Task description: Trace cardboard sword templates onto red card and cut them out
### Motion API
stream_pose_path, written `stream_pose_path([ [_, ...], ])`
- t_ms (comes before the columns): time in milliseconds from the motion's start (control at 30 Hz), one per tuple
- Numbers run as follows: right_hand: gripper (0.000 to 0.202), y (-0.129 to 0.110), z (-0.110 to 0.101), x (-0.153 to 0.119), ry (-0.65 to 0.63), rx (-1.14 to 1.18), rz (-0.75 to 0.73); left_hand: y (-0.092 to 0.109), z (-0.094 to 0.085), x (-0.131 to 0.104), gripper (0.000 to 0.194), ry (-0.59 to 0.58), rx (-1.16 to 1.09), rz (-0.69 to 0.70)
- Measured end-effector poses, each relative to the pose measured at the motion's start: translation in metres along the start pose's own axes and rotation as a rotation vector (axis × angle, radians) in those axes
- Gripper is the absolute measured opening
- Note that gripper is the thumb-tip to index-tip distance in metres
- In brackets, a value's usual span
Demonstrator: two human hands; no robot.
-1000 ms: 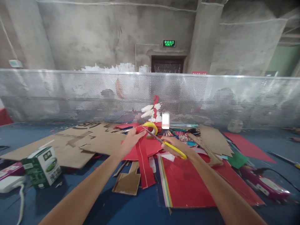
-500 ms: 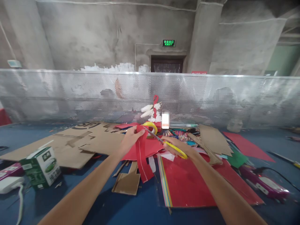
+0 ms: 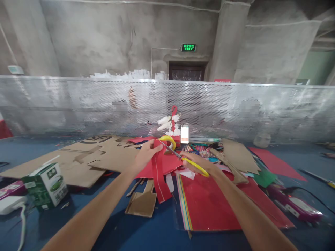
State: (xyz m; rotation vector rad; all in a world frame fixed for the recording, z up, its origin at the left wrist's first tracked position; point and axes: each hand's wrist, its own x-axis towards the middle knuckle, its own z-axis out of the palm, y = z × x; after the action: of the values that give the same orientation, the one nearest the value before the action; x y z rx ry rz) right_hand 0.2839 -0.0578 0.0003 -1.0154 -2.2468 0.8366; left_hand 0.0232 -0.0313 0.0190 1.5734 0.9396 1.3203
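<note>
My left hand (image 3: 146, 152) pinches the upper end of a red paper strip (image 3: 158, 177), which hangs down with a pale line along it. In my right hand (image 3: 193, 162) is a pair of scissors (image 3: 196, 167) with yellow handles, its fingers closed round the grips. The metal blades point up and left and lie at the top of the strip, close to my left fingers. Just behind the blades stands a roll of yellow tape (image 3: 167, 140). Below the hands lies a red paper sheet (image 3: 172, 163).
Flat cardboard (image 3: 78, 157) spreads at the left, behind a green and white box (image 3: 45, 186). A stack of red paper (image 3: 211, 205) lies front right, near a purple power strip (image 3: 295, 205). A perforated metal screen (image 3: 146, 94) closes the table's far side.
Almost nothing differs. Both hands, the strip and the scissors keep nearly the same places, with only a slight shift of the view.
</note>
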Motion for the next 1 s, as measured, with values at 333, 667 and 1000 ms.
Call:
stream_pose_path([
  [333, 0.046, 0.0, -0.002, 0.001, -0.026, 0.005, 0.027, -0.001, -0.002, 0.002, 0.026, -0.004, 0.152, 0.03],
  [667, 0.056, 0.005, -0.003, 0.002, -0.024, 0.027, 0.054, -0.005, -0.008, 0.008, 0.027, -0.042, 0.267, 0.118],
  [1000, 0.048, 0.005, -0.003, 0.001, -0.003, 0.119, 0.046, -0.011, -0.009, 0.011, 0.026, 0.178, 0.424, 0.366],
])
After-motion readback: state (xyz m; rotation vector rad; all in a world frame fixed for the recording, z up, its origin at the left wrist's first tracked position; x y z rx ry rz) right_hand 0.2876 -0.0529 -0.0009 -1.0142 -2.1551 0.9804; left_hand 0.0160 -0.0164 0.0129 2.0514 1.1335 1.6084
